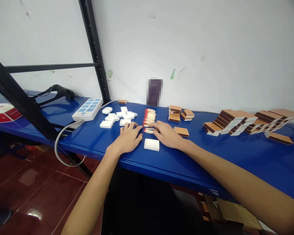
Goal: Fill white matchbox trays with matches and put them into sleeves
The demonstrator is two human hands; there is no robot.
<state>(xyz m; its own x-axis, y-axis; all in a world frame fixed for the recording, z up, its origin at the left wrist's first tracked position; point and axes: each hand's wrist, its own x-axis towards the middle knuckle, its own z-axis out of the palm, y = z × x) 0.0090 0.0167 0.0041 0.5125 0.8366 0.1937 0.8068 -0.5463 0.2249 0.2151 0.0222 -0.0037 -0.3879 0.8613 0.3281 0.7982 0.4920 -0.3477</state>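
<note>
A row of red-headed matches (149,116) lies on the blue table in front of me. A smaller group of matches (148,131) sits on the near side of the row, between my hands. My left hand (130,138) rests on the table with fingers apart, fingertips by the red heads. On the other side, my right hand (168,134) has its index finger over the sticks, with the thumb apart from it at the small group's plain ends. Just nearer to me is a white matchbox tray (151,145), lying open side up between my wrists.
Several white trays (112,117) lie left, beside a white mouse-like object (107,110) and a power strip (88,109). Brown matchboxes (175,113) stand behind my right hand, one matchbox (181,131) beside it. Large matchbox stacks (231,122) stand right. A black shelf post (94,45) rises left.
</note>
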